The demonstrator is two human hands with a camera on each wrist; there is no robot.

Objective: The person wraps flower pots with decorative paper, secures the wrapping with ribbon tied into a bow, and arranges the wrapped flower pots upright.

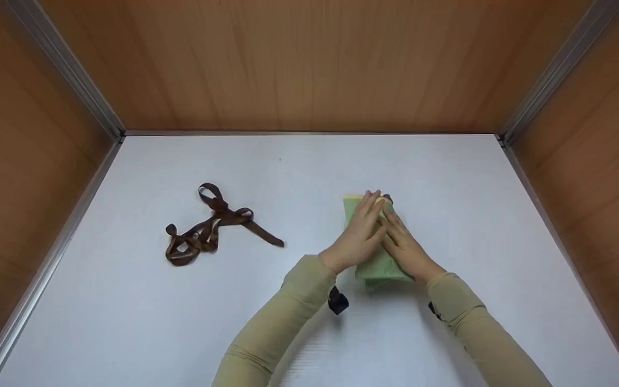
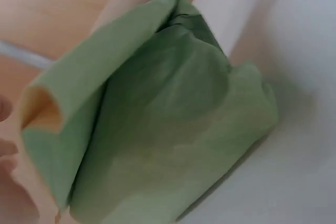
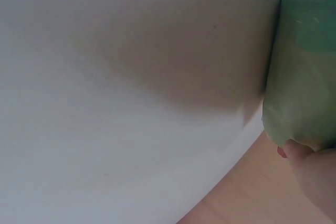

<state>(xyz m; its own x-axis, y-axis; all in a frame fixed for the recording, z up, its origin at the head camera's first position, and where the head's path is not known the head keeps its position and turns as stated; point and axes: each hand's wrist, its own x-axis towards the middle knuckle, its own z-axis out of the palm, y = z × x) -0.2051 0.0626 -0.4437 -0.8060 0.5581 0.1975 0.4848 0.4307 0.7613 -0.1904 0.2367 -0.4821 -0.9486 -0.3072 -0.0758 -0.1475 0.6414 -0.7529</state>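
A bundle of green paper (image 1: 384,266) with a pale yellow inner side lies right of the middle of the white table. My left hand (image 1: 357,236) rests on its top with fingers extended toward the far end. Against its right side lies my right hand (image 1: 406,251), fingers also straight, the two hands meeting at the fingertips. The left wrist view shows the green paper (image 2: 168,129) bulging at its near end, with a folded flap along one side. A small reddish-brown bit (image 1: 388,198) shows at the far end; what the paper covers is hidden.
A brown ribbon (image 1: 226,216) lies in loose loops on the left half of the white table (image 1: 180,322). Wood-grain panels (image 1: 309,64) with metal edging close off the back and both sides.
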